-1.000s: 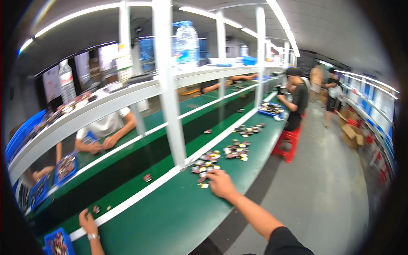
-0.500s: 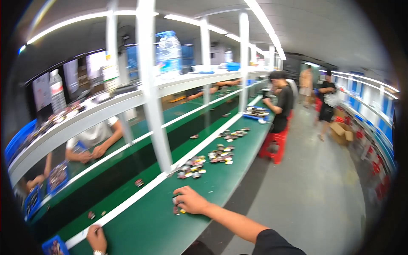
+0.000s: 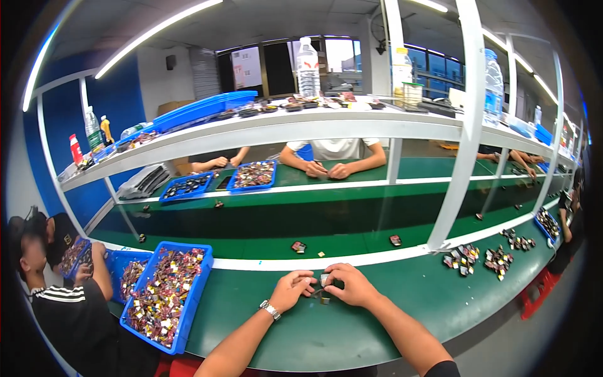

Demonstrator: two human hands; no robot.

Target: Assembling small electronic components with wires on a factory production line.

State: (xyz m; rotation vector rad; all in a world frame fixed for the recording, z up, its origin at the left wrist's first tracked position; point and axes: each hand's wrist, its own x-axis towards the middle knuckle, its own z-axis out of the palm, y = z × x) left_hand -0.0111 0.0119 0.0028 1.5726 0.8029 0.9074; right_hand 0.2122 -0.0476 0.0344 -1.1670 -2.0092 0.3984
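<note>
Currently | right hand: grip pinched shut on small part | left hand: grip half-curled, hold unclear

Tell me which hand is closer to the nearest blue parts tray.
Left: your left hand is right of the blue parts tray, across a gap; your right hand is farther right.

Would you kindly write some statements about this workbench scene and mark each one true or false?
1. The left hand has a silver watch at its wrist. True.
2. The right hand pinches a small component. True.
3. The blue tray nearest the hands is empty. False: that blue tray is heaped with components.
4. Component piles lie right of both hands on the green workbench. True.
5. The clear bottle mid-shelf lies sideways. False: that clear bottle stands upright.
</note>
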